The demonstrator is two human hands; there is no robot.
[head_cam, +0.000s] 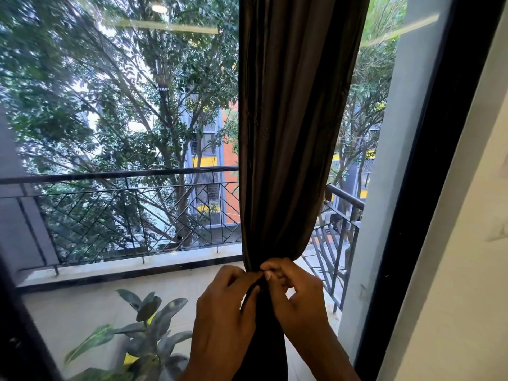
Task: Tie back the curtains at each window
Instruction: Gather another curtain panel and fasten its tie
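A dark brown curtain (pixel 291 119) hangs in front of the window glass and is gathered into a narrow bunch low down. A thin dark tie band (pixel 250 294) runs around that bunch. My left hand (pixel 225 309) pinches the band at the left of the gathered spot. My right hand (pixel 295 295) pinches it from the right, fingertips meeting the left hand's at the front of the bunch. Below the hands the curtain falls straight down, partly hidden by my wrists.
A black window frame (pixel 428 171) stands to the right, with a pale wall (pixel 467 270) beyond it. A leafy potted plant (pixel 148 325) sits at lower left. Outside are a balcony railing (pixel 118 177) and trees.
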